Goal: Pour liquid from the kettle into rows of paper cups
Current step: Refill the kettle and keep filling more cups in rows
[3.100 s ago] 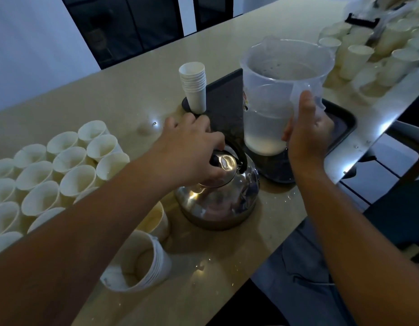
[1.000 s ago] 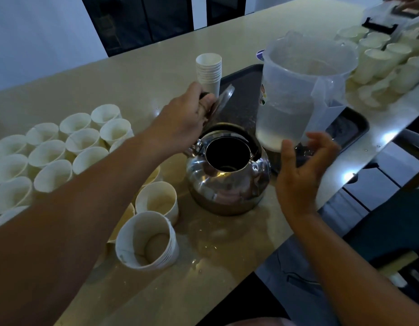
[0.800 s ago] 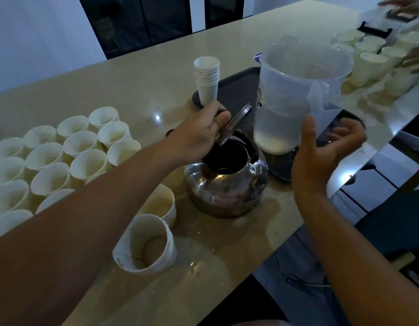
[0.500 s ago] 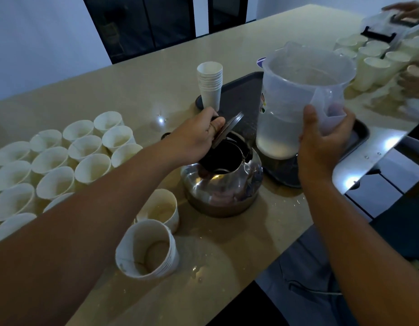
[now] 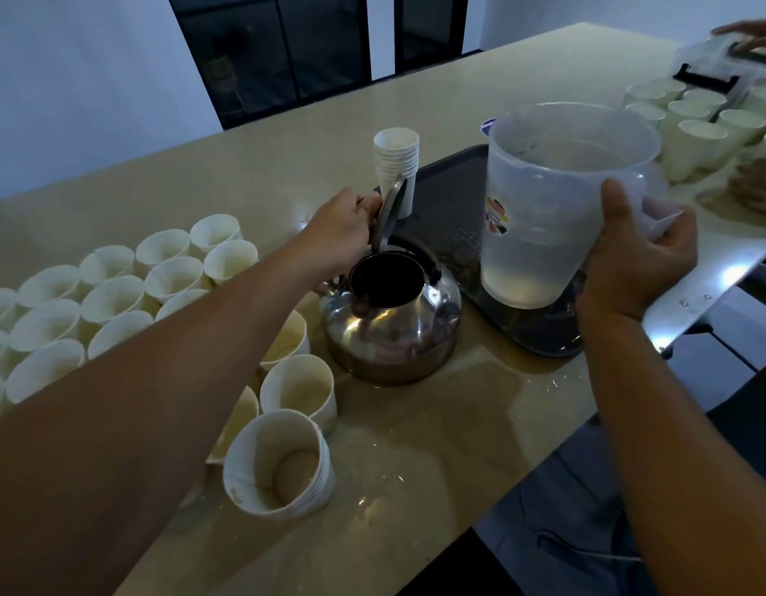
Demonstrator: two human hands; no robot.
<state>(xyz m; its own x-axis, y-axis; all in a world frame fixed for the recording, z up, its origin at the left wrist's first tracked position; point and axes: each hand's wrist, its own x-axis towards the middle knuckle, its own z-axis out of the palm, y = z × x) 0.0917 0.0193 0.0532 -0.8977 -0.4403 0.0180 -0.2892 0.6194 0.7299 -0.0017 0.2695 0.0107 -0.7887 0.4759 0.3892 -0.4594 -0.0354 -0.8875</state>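
A shiny steel kettle (image 5: pixel 390 333) stands uncovered on the beige table, its dark mouth facing up. My left hand (image 5: pixel 338 234) holds the kettle lid (image 5: pixel 387 215) tilted on edge just above the opening. My right hand (image 5: pixel 635 260) grips the handle of a clear plastic jug (image 5: pixel 549 200) holding a little water; the jug's base is on or just above the black tray (image 5: pixel 454 217). Rows of white paper cups (image 5: pixel 114 294) stand to the left, and a few cups (image 5: pixel 299 389) sit in front of the kettle.
A stack of cups (image 5: pixel 396 165) stands upright at the tray's back corner. Another stack (image 5: pixel 282 466) lies on its side near the table's front edge, where the surface is wet. More cups (image 5: pixel 695 126) and another person's hands (image 5: pixel 755 32) are at the far right.
My left hand took the lid off the kettle and now holds it tilted. My right hand let go of the jug, then took hold of its handle again.
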